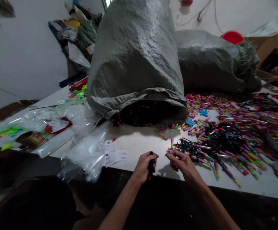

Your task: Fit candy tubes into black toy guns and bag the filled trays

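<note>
My left hand [144, 166] is curled shut around a bunch of black sticks [150, 166], their long axis running nearly upright, one end poking out above my knuckles and the other showing just below the fist. They look like thin, hard plastic rods, dark and matte. My right hand [180, 161] sits just beside it, fingers pinched together on a small pink tube [171, 142] that stands upright, its top pointing away from me toward the sack; it rises straight out of my fingertips. The tube is short, round and glossy, with a lighter band (I cannot make out more in this light).

Both hands hover over the near edge of the white surface [139, 143]. To the right of my right hand, touching its fingers, spreads a tangled heap of black sticks [215, 140] mixed with a wide scatter of coloured tubes [249, 121], pink, yellow and green. Behind lies a big grey woven sack [134, 57], its mouth open toward me. Left of my hands are white paper labels [115, 155] and crinkled clear plastic bags [86, 150].
</note>
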`<state>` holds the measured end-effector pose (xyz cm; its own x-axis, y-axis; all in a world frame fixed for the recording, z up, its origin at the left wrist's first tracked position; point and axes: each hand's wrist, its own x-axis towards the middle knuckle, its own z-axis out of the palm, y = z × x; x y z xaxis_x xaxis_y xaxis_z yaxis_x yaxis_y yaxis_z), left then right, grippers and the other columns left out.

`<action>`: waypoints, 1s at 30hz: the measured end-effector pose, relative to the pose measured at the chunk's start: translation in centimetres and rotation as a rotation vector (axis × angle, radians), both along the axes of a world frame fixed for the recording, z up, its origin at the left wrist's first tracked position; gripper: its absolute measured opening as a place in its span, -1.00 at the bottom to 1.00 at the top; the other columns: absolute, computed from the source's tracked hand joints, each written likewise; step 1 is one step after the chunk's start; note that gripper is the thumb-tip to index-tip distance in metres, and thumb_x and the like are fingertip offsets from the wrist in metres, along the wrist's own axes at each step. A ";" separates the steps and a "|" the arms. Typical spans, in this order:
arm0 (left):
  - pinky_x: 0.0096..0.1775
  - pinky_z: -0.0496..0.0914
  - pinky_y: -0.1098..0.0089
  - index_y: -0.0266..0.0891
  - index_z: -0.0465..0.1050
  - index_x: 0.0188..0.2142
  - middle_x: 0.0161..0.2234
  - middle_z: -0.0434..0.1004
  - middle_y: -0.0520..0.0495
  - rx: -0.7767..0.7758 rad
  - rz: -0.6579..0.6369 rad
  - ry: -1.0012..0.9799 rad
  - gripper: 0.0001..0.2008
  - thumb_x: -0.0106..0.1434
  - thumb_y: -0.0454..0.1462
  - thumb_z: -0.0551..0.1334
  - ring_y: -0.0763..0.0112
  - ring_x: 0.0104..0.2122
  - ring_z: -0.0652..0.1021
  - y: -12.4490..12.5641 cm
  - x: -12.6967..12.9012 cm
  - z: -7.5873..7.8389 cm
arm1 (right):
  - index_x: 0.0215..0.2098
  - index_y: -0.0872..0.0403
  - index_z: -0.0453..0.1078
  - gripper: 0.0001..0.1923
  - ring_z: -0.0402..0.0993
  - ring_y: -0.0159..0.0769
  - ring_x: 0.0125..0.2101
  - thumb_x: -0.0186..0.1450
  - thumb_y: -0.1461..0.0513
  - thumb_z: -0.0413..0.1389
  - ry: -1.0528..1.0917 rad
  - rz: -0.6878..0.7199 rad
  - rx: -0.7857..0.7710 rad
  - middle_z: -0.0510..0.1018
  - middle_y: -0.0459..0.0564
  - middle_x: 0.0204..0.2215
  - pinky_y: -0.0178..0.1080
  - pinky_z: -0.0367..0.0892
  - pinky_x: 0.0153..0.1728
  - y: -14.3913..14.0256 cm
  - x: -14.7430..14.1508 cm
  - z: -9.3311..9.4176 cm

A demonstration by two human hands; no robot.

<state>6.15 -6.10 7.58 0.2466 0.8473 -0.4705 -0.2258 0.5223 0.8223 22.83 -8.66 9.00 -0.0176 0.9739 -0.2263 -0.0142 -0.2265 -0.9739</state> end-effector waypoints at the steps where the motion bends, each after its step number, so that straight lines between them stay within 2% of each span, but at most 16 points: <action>1: -0.59 0.11 0.55 -0.31 0.42 -0.43 -0.59 0.28 0.07 0.019 -0.047 0.028 -0.81 0.02 -0.20 0.25 0.63 -0.67 0.27 -0.5 0.3 0.1 | -0.49 0.12 0.36 -0.57 0.24 -0.44 -0.65 0.08 -0.09 0.19 0.104 -0.003 -0.041 0.36 -0.14 -0.66 -0.36 0.15 -0.62 -0.1 0.0 0.0; 5: -0.59 0.05 0.53 -0.29 0.41 -0.47 -0.65 0.24 0.08 0.154 -0.284 0.180 -0.79 0.12 -0.17 0.16 0.60 -0.65 0.22 -1.8 0.8 0.7 | -0.40 0.13 0.35 -0.60 0.38 -0.43 -0.62 0.00 0.02 0.30 0.352 -0.033 -0.098 0.44 -0.14 -0.61 -0.36 0.26 -0.57 -0.5 -0.4 0.0; 8: -0.58 0.01 0.50 -0.28 0.41 -0.43 -0.67 0.20 0.12 0.206 -0.406 0.236 -0.83 0.10 -0.23 0.11 0.58 -0.65 0.18 -2.1 0.8 1.3 | -0.28 0.11 0.32 -0.56 0.39 -0.43 -0.66 -0.01 0.08 0.33 0.393 -0.103 -0.062 0.42 -0.21 -0.65 -0.39 0.23 -0.62 -0.6 -0.6 -0.2; 11: -0.58 0.00 0.49 -0.28 0.39 -0.38 -0.67 0.15 0.14 0.195 -0.487 0.246 -0.81 0.07 -0.25 0.07 0.57 -0.64 0.15 -2.2 0.8 1.9 | -0.20 0.11 0.28 -0.51 0.35 -0.45 -0.71 -0.01 0.10 0.34 0.383 -0.133 -0.031 0.39 -0.24 -0.69 -0.42 0.20 -0.67 -0.6 -0.8 -0.7; 19: -0.58 -0.01 0.48 -0.28 0.36 -0.41 -0.67 0.12 0.14 0.152 -0.547 0.272 -0.82 0.03 -0.25 0.06 0.57 -0.64 0.14 -2.3 1.4 2.6 | -0.26 0.11 0.28 -0.58 0.35 -0.47 -0.71 0.04 0.12 0.32 0.407 -0.119 -0.009 0.45 -0.19 -0.64 -0.42 0.20 -0.67 -0.8 -0.4 -0.9; 26: -0.60 -0.03 0.49 -0.29 0.36 -0.46 -0.69 0.12 0.14 0.158 -0.574 0.240 -0.84 0.00 -0.28 0.06 0.58 -0.66 0.13 -2.0 1.6 1.7 | -0.29 0.09 0.27 -0.60 0.35 -0.46 -0.70 0.05 0.09 0.30 0.304 -0.122 0.029 0.39 -0.24 -0.68 -0.40 0.25 -0.65 -1.1 -0.3 -0.4; 30: -0.64 -0.08 0.46 -0.32 0.38 -0.51 -0.74 0.09 0.15 0.081 -0.627 0.182 -0.84 -0.01 -0.28 0.08 0.60 -0.71 0.08 -1.8 1.4 1.3 | -0.27 0.07 0.26 -0.62 0.39 -0.43 -0.67 0.07 0.11 0.29 0.250 -0.120 0.099 0.38 -0.26 -0.64 -0.38 0.26 -0.61 -1.3 -0.2 -0.4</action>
<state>7.57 -7.89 8.92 0.6278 0.6028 -0.4924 0.2479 0.4448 0.8606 22.60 -9.96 8.64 0.0555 0.9896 -0.1330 -0.2774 -0.1127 -0.9541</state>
